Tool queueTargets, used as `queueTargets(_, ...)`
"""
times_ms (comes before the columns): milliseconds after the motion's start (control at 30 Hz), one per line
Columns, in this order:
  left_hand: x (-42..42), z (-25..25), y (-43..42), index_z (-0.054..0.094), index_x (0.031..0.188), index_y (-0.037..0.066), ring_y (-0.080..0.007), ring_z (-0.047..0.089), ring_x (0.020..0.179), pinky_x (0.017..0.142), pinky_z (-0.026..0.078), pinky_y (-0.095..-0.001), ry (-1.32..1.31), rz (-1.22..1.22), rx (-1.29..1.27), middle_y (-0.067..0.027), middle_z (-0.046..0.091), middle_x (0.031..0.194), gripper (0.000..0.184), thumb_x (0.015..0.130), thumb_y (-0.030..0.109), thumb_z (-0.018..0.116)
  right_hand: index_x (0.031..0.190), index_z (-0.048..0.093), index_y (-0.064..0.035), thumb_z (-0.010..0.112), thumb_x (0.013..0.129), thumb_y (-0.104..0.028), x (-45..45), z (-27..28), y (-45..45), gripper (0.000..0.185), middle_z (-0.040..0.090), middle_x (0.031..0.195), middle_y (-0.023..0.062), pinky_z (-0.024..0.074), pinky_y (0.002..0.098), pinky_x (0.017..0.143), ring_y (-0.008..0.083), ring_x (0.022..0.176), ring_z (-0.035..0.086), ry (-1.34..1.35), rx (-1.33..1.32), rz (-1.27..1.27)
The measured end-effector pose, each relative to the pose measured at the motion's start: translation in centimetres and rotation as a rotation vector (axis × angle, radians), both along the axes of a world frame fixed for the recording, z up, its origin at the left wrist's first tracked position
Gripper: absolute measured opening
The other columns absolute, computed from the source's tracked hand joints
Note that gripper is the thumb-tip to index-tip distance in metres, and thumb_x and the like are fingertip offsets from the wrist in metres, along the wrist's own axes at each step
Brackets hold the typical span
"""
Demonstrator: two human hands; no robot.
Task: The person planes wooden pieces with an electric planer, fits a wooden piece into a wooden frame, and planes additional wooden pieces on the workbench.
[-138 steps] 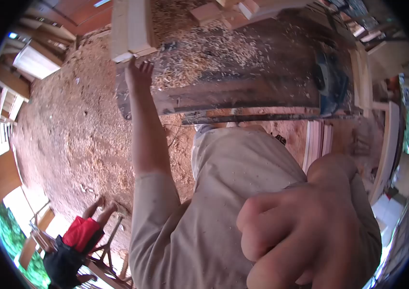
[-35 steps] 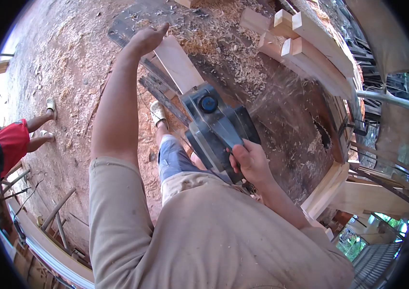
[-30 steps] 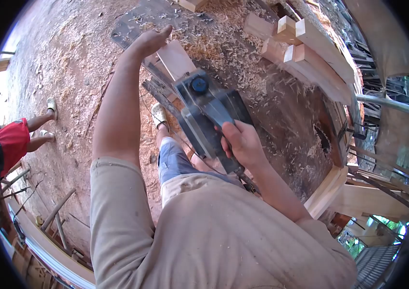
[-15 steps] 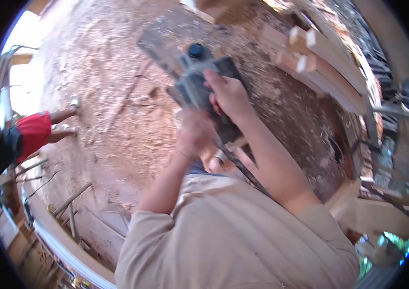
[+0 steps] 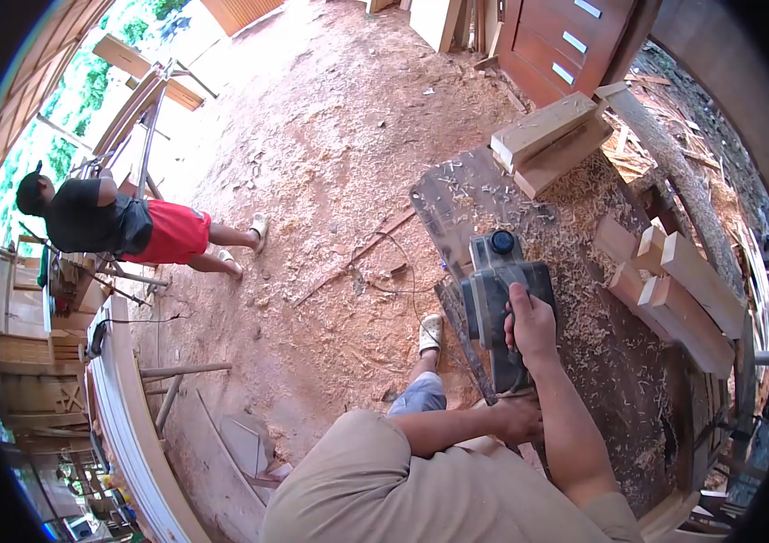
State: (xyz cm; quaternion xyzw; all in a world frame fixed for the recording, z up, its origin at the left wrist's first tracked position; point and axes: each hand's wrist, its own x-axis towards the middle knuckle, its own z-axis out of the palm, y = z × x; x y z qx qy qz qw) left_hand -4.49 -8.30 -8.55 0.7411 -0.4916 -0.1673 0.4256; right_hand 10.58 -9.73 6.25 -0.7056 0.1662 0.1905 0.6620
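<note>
My right hand (image 5: 532, 323) is wrapped round the handle of a dark electric planer (image 5: 488, 294), which has a blue-black front knob. The planer rests over the left edge of the dark workbench (image 5: 457, 199), among wood shavings. My left hand (image 5: 517, 419) is low behind the planer, beside my right forearm. Its fingers are partly hidden, and what they touch cannot be made out.
Two stacked wooden blocks (image 5: 547, 136) lie at the bench's far end, and several more timbers (image 5: 688, 299) on its right side. Another person (image 5: 122, 222) in red shorts stands at the left. A long white-edged board (image 5: 136, 434) is at the lower left.
The board once beneath the planer no longer shows. My left hand has left that board's far end and come back behind the planer. My view has swung, showing more floor and the other person.
</note>
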Motion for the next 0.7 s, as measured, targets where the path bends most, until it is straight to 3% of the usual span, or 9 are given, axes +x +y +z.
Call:
queueTargets(67,-0.1,-0.4,-0.3,0.070,0.087,0.005,-0.0353,0.060,0.103,0.100,0.042,-0.0485,-0.013,0.079,-0.069,-0.0152,0.067,0.097,0.031,0.089,0.033,0.056,0.080,0.060,-0.0010,0.060,0.094,-0.052,1.1,0.4,0.7,0.053,0.052,0.052,0.0022,0.0359,0.0258,0.033,0.0105,0.037,0.049,-0.015,-0.008,-0.002)
queueTargets(133,0.6,1.6,0.5,0.071,0.078,0.006,-0.0323,0.060,0.101,0.102,0.039,-0.0495,0.056,0.066,-0.154,-0.0134,0.068,0.091,0.032,0.088,0.035,0.058,0.080,0.060,-0.0005,0.060,0.094,-0.053,2.7,0.6,1.5,0.054,0.052,0.051,0.0023,0.0358,0.0257,0.033,0.0105,0.037,0.049,-0.027,-0.008,0.014)
queueTargets(233,0.1,-1.1,-0.7,0.070,0.074,0.007,-0.0303,0.061,0.101,0.105,0.036,-0.0508,-0.075,0.091,-0.224,-0.0115,0.068,0.089,0.032,0.087,0.035,0.059,0.077,0.060,-0.0003,0.060,0.093,-0.054,5.9,0.7,3.5,0.056,0.052,0.051,0.0024,0.0354,0.0259,0.033,0.0105,0.036,0.048,-0.073,-0.025,-0.017)
queueTargets(333,1.4,0.9,0.5,0.069,0.073,0.007,-0.0306,0.061,0.100,0.105,0.035,-0.0512,-0.129,0.026,-0.126,-0.0103,0.068,0.088,0.032,0.086,0.034,0.060,0.069,0.058,-0.0023,0.062,0.093,-0.053,8.9,0.1,5.0,0.056,0.052,0.051,0.0024,0.0349,0.0265,0.033,0.0107,0.036,0.047,-0.153,-0.013,0.061)
queueTargets(400,1.7,-2.5,-1.3,0.069,0.072,0.008,-0.0312,0.061,0.100,0.105,0.035,-0.0522,-0.147,0.107,-0.314,-0.0102,0.068,0.087,0.031,0.086,0.034,0.060,0.069,0.057,-0.0029,0.062,0.092,-0.053,10.2,0.1,5.1,0.056,0.052,0.052,0.0028,0.0347,0.0273,0.033,0.0111,0.036,0.048,-0.173,0.042,0.085)
queueTargets(467,1.5,-1.2,-0.8,0.071,0.077,0.012,-0.0338,0.060,0.103,0.108,0.032,-0.0544,0.118,0.129,-0.315,-0.0116,0.068,0.095,0.025,0.088,0.031,0.059,0.072,0.057,-0.0024,0.063,0.093,-0.052,10.2,-0.3,5.2,0.054,0.052,0.053,0.0030,0.0344,0.0279,0.033,0.0115,0.036,0.048,-0.146,0.105,0.065)
queueTargets(500,2.0,-0.9,-0.5,0.073,0.084,0.012,-0.0347,0.059,0.105,0.109,0.031,-0.0537,0.044,0.107,-0.246,-0.0107,0.069,0.100,0.023,0.088,0.030,0.059,0.075,0.058,-0.0021,0.063,0.093,-0.051,10.1,-0.7,4.9,0.053,0.052,0.053,0.0030,0.0343,0.0281,0.033,0.0117,0.037,0.048,-0.143,0.149,0.050)
queueTargets(567,2.7,3.2,0.1,0.073,0.090,0.011,-0.0338,0.059,0.107,0.108,0.032,-0.0530,-0.025,0.196,-0.487,-0.0097,0.069,0.103,0.025,0.089,0.033,0.060,0.079,0.058,-0.0020,0.062,0.094,-0.051,9.1,-0.2,4.7,0.052,0.052,0.054,0.0023,0.0344,0.0268,0.034,0.0110,0.038,0.048,-0.186,0.052,0.038)
queueTargets(700,0.0,2.7,1.2,0.072,0.092,0.009,-0.0294,0.058,0.113,0.110,0.030,-0.0504,-0.005,0.110,-0.178,-0.0091,0.069,0.109,0.029,0.092,0.035,0.059,0.082,0.061,-0.0022,0.062,0.093,-0.052,4.0,1.1,1.8,0.051,0.053,0.055,0.0021,0.0354,0.0256,0.035,0.0104,0.038,0.048,-0.180,0.053,0.012)
